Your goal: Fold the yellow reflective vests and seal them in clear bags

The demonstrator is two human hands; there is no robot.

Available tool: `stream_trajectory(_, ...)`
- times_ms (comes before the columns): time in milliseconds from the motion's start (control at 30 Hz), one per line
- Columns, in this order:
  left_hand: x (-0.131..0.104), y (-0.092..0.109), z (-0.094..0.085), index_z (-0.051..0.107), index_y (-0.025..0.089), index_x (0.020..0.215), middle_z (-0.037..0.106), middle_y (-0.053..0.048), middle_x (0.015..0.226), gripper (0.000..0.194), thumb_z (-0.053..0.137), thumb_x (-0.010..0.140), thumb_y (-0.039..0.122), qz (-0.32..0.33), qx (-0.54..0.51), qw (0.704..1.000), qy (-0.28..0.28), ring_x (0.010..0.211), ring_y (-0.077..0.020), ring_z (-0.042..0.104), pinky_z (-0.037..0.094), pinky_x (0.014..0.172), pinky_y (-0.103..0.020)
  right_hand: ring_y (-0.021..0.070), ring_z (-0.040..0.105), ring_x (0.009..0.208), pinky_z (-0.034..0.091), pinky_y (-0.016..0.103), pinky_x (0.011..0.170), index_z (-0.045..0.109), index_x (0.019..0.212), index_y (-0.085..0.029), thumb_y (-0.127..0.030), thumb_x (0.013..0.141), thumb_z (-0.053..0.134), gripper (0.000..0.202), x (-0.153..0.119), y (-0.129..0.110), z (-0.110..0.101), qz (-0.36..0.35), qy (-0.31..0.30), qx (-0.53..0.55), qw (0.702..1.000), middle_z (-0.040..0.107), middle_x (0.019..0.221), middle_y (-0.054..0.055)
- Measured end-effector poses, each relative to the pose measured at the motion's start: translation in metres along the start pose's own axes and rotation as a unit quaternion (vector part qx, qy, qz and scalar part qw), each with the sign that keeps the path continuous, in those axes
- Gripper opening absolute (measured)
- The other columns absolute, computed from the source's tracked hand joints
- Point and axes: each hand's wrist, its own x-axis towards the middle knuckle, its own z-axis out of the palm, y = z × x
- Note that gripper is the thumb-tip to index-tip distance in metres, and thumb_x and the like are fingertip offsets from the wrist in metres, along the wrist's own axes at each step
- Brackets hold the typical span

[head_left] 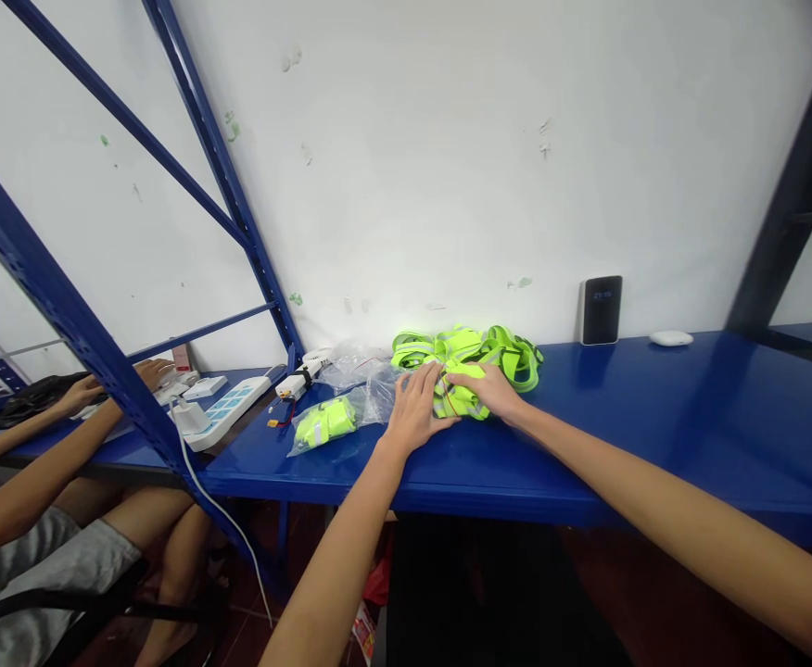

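A heap of neon yellow-green reflective straps (515, 359) lies on the blue table near the wall. In front of it, my left hand (416, 408) rests at the left side of a smaller yellow-green bundle (460, 400), thumb apart from the fingers. My right hand (490, 389) has its fingers closed on the upper right of the same bundle. A thin red line crosses the bundle between the hands. To the left, a clear plastic bag (323, 422) holds a folded yellow-green strap, and crumpled clear bags (376, 384) lie beside my left hand.
Blue table (628, 426) with a black-fronted device (601, 310) and white case (671, 339) at back right. A white battery-like box (298, 381), power strip (229, 412) and blue shelf post (93, 315) stand left. Another person's arms (37, 482) are beyond the post.
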Motion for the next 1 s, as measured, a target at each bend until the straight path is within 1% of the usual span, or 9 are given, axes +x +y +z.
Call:
stream_trajectory(100, 0.0002, -0.0003, 0.0019, 0.019, 0.017, 0.149, 0.040, -0.018, 0.149, 0.090, 0.063, 0.081, 0.055, 0.006, 0.000, 1.000, -0.002, 0.142, -0.0285, 0.033, 0.022, 0.113, -0.048, 0.0224, 0.066, 0.081, 0.051, 0.029, 0.074, 0.073, 0.084, -0.016, -0.050, 0.075, 0.069, 0.035, -0.0002, -0.0041, -0.0002, -0.031, -0.019, -0.030, 0.999, 0.074, 0.087, 0.006)
stream_trajectory(200, 0.0003, -0.0005, 0.0035, 0.017, 0.016, 0.150, 0.040, -0.019, 0.149, 0.091, 0.062, 0.081, 0.055, 0.010, -0.001, 1.000, -0.001, 0.142, -0.0287, 0.033, 0.022, 0.114, -0.049, 0.0238, 0.064, 0.083, 0.049, 0.032, 0.078, 0.071, 0.081, -0.017, -0.053, 0.077, 0.065, 0.037, -0.0006, -0.0066, 0.0004, -0.056, -0.008, -0.074, 0.996, 0.073, 0.087, 0.007)
stream_trajectory(333, 0.0005, 0.0000, 0.0033, 0.017, 0.016, 0.150, 0.040, -0.019, 0.149, 0.088, 0.060, 0.083, 0.054, 0.010, -0.003, 1.000, 0.001, 0.142, -0.0289, 0.034, 0.023, 0.113, -0.050, 0.0245, 0.062, 0.095, 0.045, 0.036, 0.089, 0.064, 0.095, -0.020, -0.051, 0.075, 0.066, 0.036, -0.0017, -0.0066, 0.0017, -0.069, 0.037, -0.093, 0.993, 0.069, 0.098, 0.005)
stream_trajectory(400, 0.0006, 0.0007, 0.0028, 0.017, 0.015, 0.150, 0.040, -0.020, 0.149, 0.087, 0.059, 0.084, 0.053, 0.014, -0.002, 1.000, 0.000, 0.141, -0.0290, 0.034, 0.023, 0.113, -0.051, 0.0242, 0.059, 0.100, 0.043, 0.036, 0.092, 0.060, 0.096, -0.022, -0.049, 0.075, 0.066, 0.035, -0.0015, -0.0052, 0.0016, -0.095, 0.051, -0.099, 0.989, 0.065, 0.100, 0.003)
stream_trajectory(533, 0.0007, 0.0025, 0.0030, 0.016, 0.013, 0.149, 0.040, -0.021, 0.149, 0.089, 0.059, 0.083, 0.053, 0.021, 0.003, 1.000, 0.003, 0.141, -0.0289, 0.034, 0.023, 0.113, -0.051, 0.0220, 0.058, 0.089, 0.043, 0.035, 0.086, 0.057, 0.087, -0.021, -0.046, 0.076, 0.064, 0.028, 0.0009, -0.0021, 0.0009, -0.134, 0.037, -0.108, 0.984, 0.062, 0.088, 0.001)
stream_trajectory(600, 0.0010, 0.0034, 0.0036, 0.016, 0.013, 0.149, 0.040, -0.021, 0.149, 0.090, 0.060, 0.082, 0.054, 0.022, 0.006, 1.000, 0.009, 0.141, -0.0285, 0.034, 0.023, 0.114, -0.051, 0.0209, 0.057, 0.083, 0.043, 0.033, 0.082, 0.057, 0.083, -0.021, -0.045, 0.075, 0.065, 0.027, 0.0019, -0.0014, 0.0012, -0.142, 0.044, -0.107, 0.983, 0.061, 0.083, 0.000)
stream_trajectory(700, 0.0016, 0.0045, 0.0044, 0.015, 0.012, 0.149, 0.040, -0.022, 0.148, 0.091, 0.060, 0.082, 0.055, 0.023, 0.010, 1.000, 0.016, 0.141, -0.0285, 0.035, 0.024, 0.113, -0.050, 0.0204, 0.057, 0.080, 0.043, 0.032, 0.079, 0.058, 0.080, -0.020, -0.044, 0.073, 0.066, 0.026, 0.0017, -0.0024, 0.0023, -0.153, 0.055, -0.103, 0.981, 0.061, 0.080, 0.000)
stream_trajectory(900, 0.0016, 0.0061, 0.0044, 0.015, 0.013, 0.149, 0.042, -0.022, 0.147, 0.092, 0.061, 0.081, 0.054, 0.023, 0.001, 0.999, 0.034, 0.140, -0.0296, 0.036, 0.025, 0.113, -0.051, 0.0202, 0.058, 0.078, 0.043, 0.032, 0.078, 0.062, 0.078, -0.019, -0.046, 0.070, 0.069, 0.029, -0.0003, -0.0076, 0.0025, -0.143, 0.050, -0.102, 0.983, 0.063, 0.078, 0.000)
stream_trajectory(1000, 0.0016, 0.0063, 0.0045, 0.015, 0.013, 0.149, 0.042, -0.023, 0.147, 0.094, 0.063, 0.080, 0.054, 0.019, -0.010, 0.999, 0.032, 0.139, -0.0305, 0.037, 0.027, 0.112, -0.051, 0.0203, 0.058, 0.077, 0.042, 0.032, 0.076, 0.063, 0.077, -0.019, -0.047, 0.069, 0.070, 0.030, 0.0003, -0.0080, 0.0018, -0.135, 0.041, -0.106, 0.984, 0.063, 0.076, 0.000)
